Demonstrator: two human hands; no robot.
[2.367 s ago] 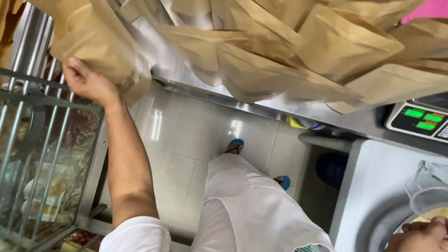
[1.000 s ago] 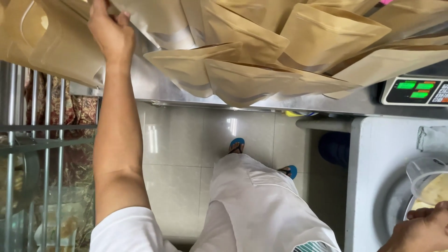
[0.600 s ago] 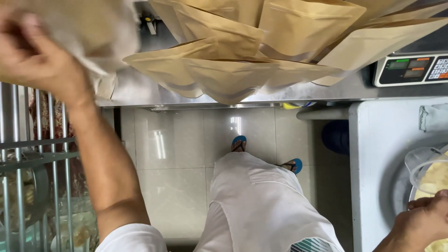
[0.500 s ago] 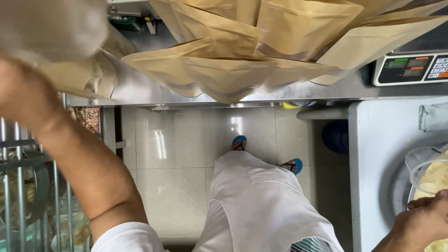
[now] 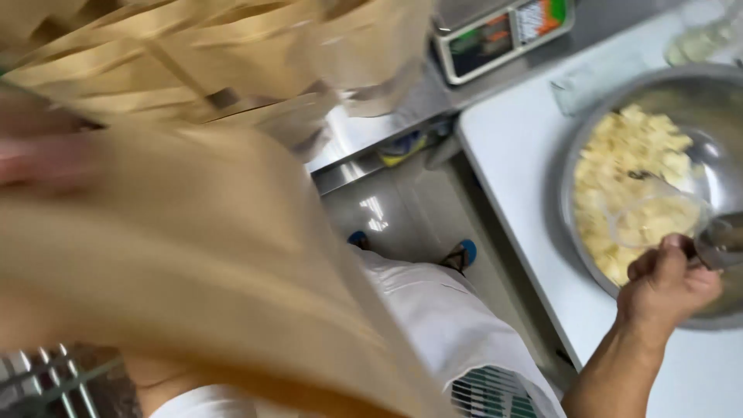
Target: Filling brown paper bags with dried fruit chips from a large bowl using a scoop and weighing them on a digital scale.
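**Pouch in one hand, scoop in the other**

Pouch first: a brown paper pouch [image 5: 201, 263] fills the whole left half of my view, close to the camera and badly blurred. My left hand [image 5: 39, 159] is a pinkish smear at its upper left edge; it seems to be carrying the pouch, but I cannot tell how the fingers are set. My right hand [image 5: 669, 282] is clenched round the handle of a clear plastic scoop [image 5: 654, 220], which sits inside the steel bowl [image 5: 720, 101] among pale yellow chips [image 5: 627, 147].

Progress, as I judge it: pouch fetched, scoop loaded or loading, nothing in the pouch yet that I can see. Filling and a trip to the digital scale [image 5: 503, 35] look to be what's left.

Room: the bowl lies near the white table [image 5: 511, 162] edge, with open floor between that and the steel counter. More pouches [image 5: 193, 54] hang over the counter's rim, crowding the upper left.
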